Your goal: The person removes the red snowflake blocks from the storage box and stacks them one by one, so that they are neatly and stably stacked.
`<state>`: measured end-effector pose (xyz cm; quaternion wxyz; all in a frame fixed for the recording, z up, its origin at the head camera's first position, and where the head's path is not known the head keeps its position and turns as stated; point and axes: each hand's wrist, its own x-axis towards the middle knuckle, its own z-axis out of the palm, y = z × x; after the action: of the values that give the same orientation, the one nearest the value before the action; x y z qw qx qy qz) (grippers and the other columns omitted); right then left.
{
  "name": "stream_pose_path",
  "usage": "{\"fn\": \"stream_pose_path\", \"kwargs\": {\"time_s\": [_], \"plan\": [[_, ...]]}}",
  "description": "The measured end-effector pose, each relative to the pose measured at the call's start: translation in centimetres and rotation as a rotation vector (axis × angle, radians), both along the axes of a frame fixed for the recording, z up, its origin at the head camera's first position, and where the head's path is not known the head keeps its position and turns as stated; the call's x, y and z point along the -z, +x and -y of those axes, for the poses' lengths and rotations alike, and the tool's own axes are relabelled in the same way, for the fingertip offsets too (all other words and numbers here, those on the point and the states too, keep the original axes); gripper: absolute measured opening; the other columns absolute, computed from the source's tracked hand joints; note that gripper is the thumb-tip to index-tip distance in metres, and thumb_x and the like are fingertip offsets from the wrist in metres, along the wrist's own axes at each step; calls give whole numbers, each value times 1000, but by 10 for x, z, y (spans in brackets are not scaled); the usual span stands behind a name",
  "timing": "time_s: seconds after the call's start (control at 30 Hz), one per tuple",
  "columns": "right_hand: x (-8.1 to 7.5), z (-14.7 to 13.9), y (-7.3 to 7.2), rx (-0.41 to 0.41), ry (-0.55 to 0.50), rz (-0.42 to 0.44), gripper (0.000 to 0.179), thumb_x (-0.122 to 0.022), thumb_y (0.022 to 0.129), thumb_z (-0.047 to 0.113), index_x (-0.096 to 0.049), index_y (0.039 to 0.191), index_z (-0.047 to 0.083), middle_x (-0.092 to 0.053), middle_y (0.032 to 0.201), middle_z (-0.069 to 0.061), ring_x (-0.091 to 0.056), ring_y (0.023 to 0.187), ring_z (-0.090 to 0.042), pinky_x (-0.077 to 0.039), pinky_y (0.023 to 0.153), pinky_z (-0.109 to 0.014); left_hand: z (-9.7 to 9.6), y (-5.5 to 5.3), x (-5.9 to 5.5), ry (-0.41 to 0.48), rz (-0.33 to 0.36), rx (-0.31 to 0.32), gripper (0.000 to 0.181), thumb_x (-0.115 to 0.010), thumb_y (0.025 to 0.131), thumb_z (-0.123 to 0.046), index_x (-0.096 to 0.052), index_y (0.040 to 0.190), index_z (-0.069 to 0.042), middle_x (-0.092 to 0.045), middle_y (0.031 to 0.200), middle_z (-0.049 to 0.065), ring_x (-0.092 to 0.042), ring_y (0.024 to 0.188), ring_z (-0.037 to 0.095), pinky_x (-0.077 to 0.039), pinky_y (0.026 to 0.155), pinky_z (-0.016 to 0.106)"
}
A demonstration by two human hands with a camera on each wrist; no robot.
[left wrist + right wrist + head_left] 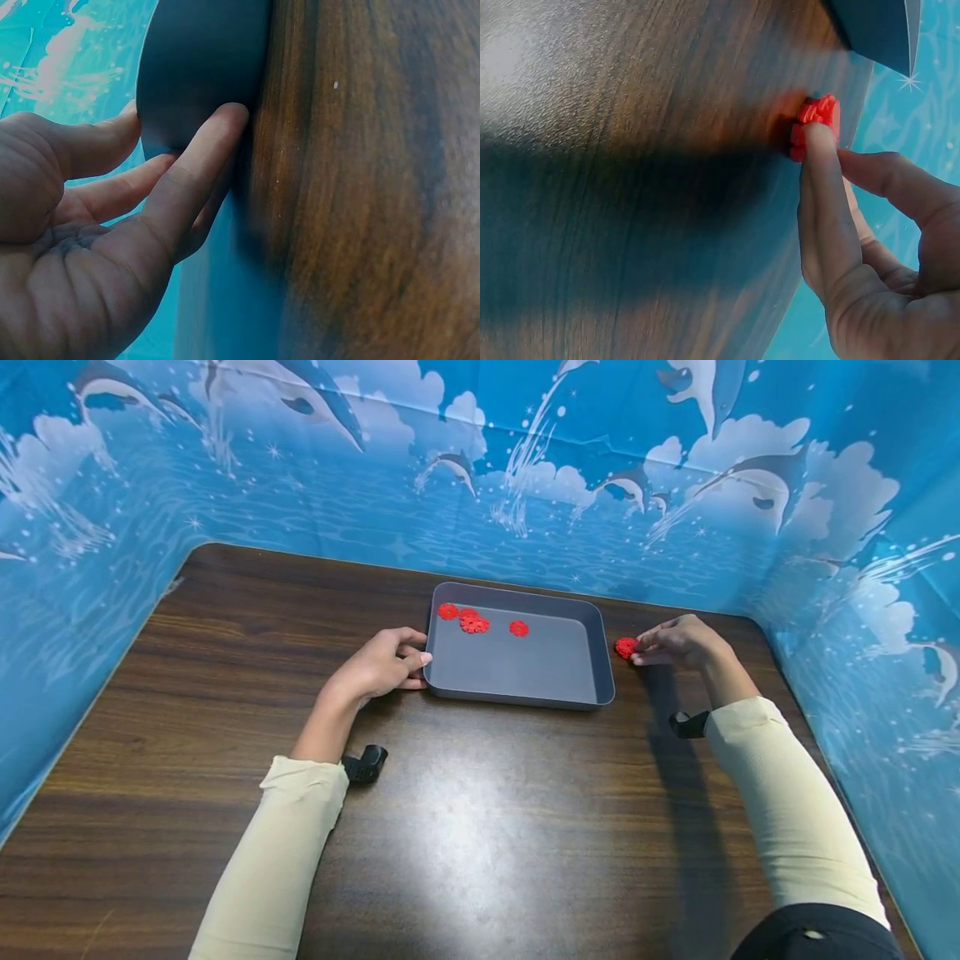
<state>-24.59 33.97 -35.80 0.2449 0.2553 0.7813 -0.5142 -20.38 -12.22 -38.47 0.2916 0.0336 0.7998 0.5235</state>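
My left hand (382,664) holds the left side of a grey rectangular tray (517,672), thumb at the rim and fingers against the outer wall. In the left wrist view the tray's dark corner (202,67) meets the fingertips. To the right of the tray, my right hand (682,643) pinches a small stack of red notched discs (626,648) between thumb and fingers. The right wrist view shows the stack (821,112) close to the tabletop; whether it touches the wood I cannot tell. Several similar red discs (474,623) lie inside the tray, mostly toward its back left.
The tray stands on a brown wood-grain table (487,827), near its back edge. A blue dolphin-print curtain (480,468) hangs behind the table and along both sides. Black camera mounts (365,764) sit at both wrists.
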Motion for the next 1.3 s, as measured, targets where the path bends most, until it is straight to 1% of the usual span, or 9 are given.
{"fn": "stream_pose_path", "kwargs": {"time_s": [0.2,0.33,0.5,0.67,0.83,0.93,1.07,1.23,1.3], "plan": [[-3,0,0,-1,1,-24,18,-55,109,-2,-68,121,-7,-74,83,-8,-80,77,-19,-67,94,-39,1,0,-1,-3,4,-13,56,-51,115,-18,-33,166,-2,-55,145,27,-70,117,31,-63,105,38],[-8,3,-1,-36,30,-42,21,-53,111,1,-67,124,-8,-74,85,-5,-79,79,-18,-67,96,-40,2,-1,0,-1,2,-13,55,-50,116,-17,-34,166,-1,-55,144,27,-70,117,31,-63,104,38],[-16,15,-7,-94,66,-75,20,-62,108,3,-67,124,-8,-75,91,-4,-81,80,-17,-67,95,-40,3,0,0,2,-1,-12,55,-49,116,-16,-34,166,0,-55,144,27,-70,116,31,-63,104,37],[-25,35,-14,-122,81,-103,14,-67,106,6,-70,116,-4,-73,105,-8,-82,88,-19,-62,106,-47,4,0,-1,4,2,-14,55,-49,116,-17,-33,166,0,-54,146,28,-70,117,32,-63,105,38],[-35,55,-22,-183,169,-109,21,-70,106,13,-72,120,-2,-78,92,-3,-81,86,-15,-62,106,-48,4,1,-1,7,6,-10,56,-49,116,-17,-32,167,-1,-53,148,28,-69,120,33,-62,107,40],[-39,67,-26,-221,159,-114,25,-70,106,13,-72,124,-4,-78,91,-2,-80,86,-13,-62,105,-45,3,0,0,11,13,-9,56,-49,116,-17,-33,167,-2,-53,148,27,-69,120,34,-62,107,40],[-39,85,-31,-244,131,-127,23,-70,106,10,-73,122,-5,-78,99,-7,-79,92,-16,-60,108,-46,2,0,1,10,11,-10,55,-49,116,-17,-33,166,-2,-54,148,26,-69,120,34,-62,107,41],[-33,106,-37,-231,89,-122,25,-68,106,8,-72,126,-6,-79,113,-14,-78,106,-24,-58,112,-48,1,1,1,7,3,-6,54,-49,116,-17,-34,166,-2,-55,147,27,-69,119,33,-63,106,40],[-30,115,-39,-229,65,-118,26,-68,106,8,-73,128,-6,-79,114,-15,-78,106,-24,-58,112,-48,1,1,0,4,2,-6,54,-50,116,-17,-35,166,-2,-55,146,26,-70,117,33,-63,105,39]]}}
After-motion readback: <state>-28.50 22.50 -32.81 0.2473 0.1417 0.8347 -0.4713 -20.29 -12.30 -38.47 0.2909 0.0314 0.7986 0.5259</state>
